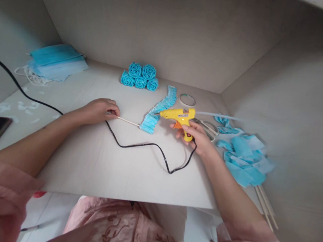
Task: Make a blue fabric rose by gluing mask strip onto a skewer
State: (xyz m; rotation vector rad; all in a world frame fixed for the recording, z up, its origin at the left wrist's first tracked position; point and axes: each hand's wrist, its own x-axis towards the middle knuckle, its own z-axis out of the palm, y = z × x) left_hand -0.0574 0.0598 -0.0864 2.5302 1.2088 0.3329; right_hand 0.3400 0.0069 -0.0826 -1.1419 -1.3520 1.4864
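Observation:
My right hand (193,135) is closed round the handle of a yellow glue gun (177,115), its nozzle pointing left over a gathered blue strip (163,107). A long translucent glue stick (218,115) sticks out of the gun's back. With my left hand (100,111) I grip one end of a thin wooden stick (128,121), fingers pinched together. The stick's other end meets the lower left edge of the blue strip. I cannot tell whether the nozzle touches the strip.
Several rolled blue rosettes (141,76) are stacked at the back. Face masks (59,62) lie back left, white scraps (26,107) nearer. Scissors (208,129), a tape ring (187,99), blue pieces (246,158) and wooden sticks (266,208) lie right. A black cord (137,145) crosses the table.

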